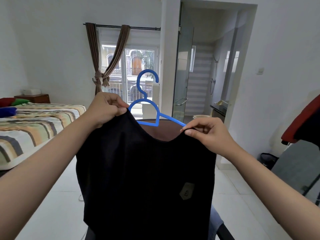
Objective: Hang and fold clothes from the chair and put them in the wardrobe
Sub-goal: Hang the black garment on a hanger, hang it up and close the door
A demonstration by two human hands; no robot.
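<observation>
Black shirt (147, 170): nearest item, held up at chest height in front of chair (161, 134), hem hanging down out of view. Small grey patch low on front. Neckline stretched wide between both hands, apparently so hanger can pass inside.

Left hand (105, 110): fingers curled, thumb and forefinger pinching shirt's left shoulder edge; grip high, likely to keep fabric taut and collar open.

Right hand (206, 132): fingers curled, pinching shirt's right shoulder edge together with, or right against, tip of hanger arm; cannot tell whether plastic itself is gripped.

Blue hanger (147, 99): plastic, hook upright above shirt collar. Left arm hidden under left shoulder of shirt; right arm bare, slanting down to right hand. Judged half threaded: one shoulder seated, other not yet covered.

Chair: brown back showing through neckline behind shirt; source of clothes per task. Denim piece (214, 222) visible low, right of shirt, probably waiting its turn.

Bed (39, 122): left of shirt, striped cover, coloured pillows at far end.

Window (136, 73): beyond hanger hook, brown curtain tied back beside it.

Bathroom doorway (207, 66): right of hanger, glass shower panel inside.

Red and black item (306, 123): far right of shirt, only partly in view, nature unclear.

Wardrobe: not in view; hanging there judged still ahead.
</observation>
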